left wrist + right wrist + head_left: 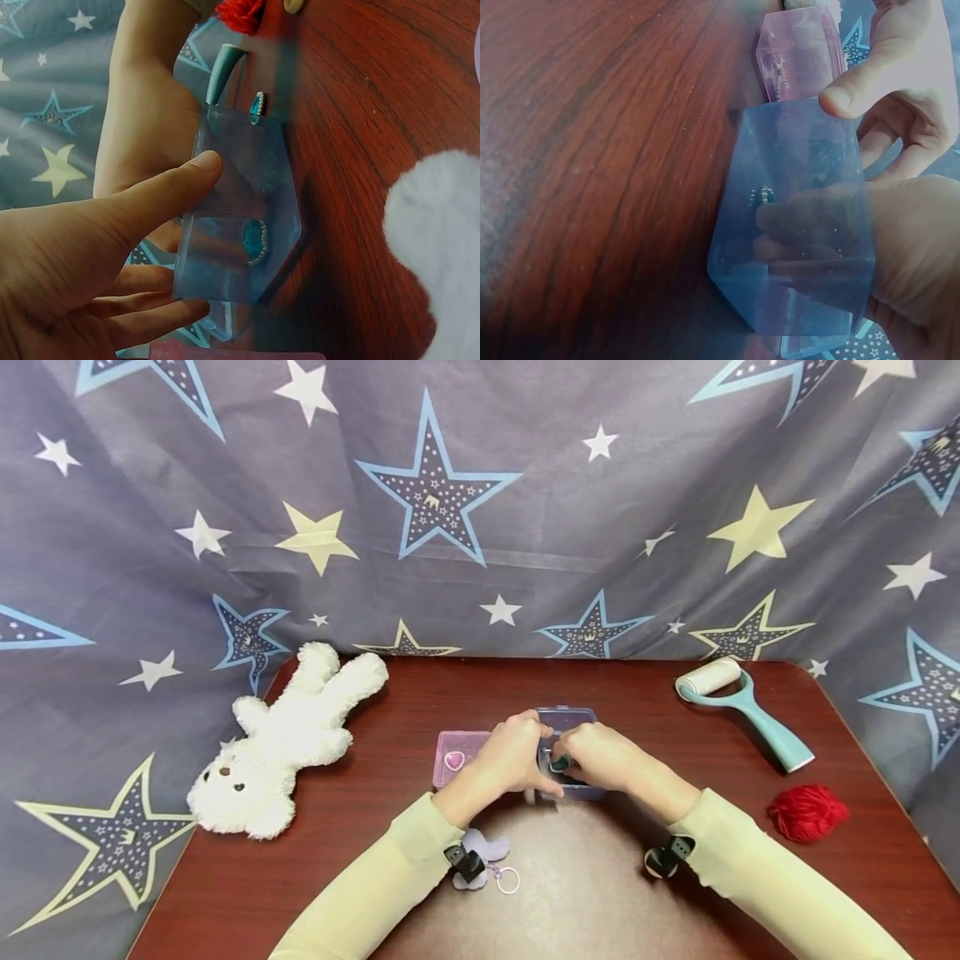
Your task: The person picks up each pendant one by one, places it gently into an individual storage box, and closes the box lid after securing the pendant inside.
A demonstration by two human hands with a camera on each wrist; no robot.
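Observation:
A translucent blue plastic box (pixel 590 793) with a raised lid stands at the middle of the table. My left hand (pixel 510 750) grips its left end, thumb (pixel 204 166) against the front wall and fingers toward the back. My right hand (pixel 603 757) reaches into the box from the right; its fingertips, seen through the wall in the right wrist view, pinch a teal-gemmed ornament edged with small beads (pixel 255 241). Another beaded teal piece (pixel 259 105) shows at the box's far end in the left wrist view. A pink box (pixel 442 766) with a pink heart ornament (pixel 454 760) lies left of it.
A white plush bear (pixel 288 735) lies at the left. A lint roller (pixel 757 714) and red yarn (pixel 807 813) are at the right. Below my left wrist lies a lavender plush keychain (pixel 472 881). A star-patterned cloth (pixel 540 510) hangs behind the table.

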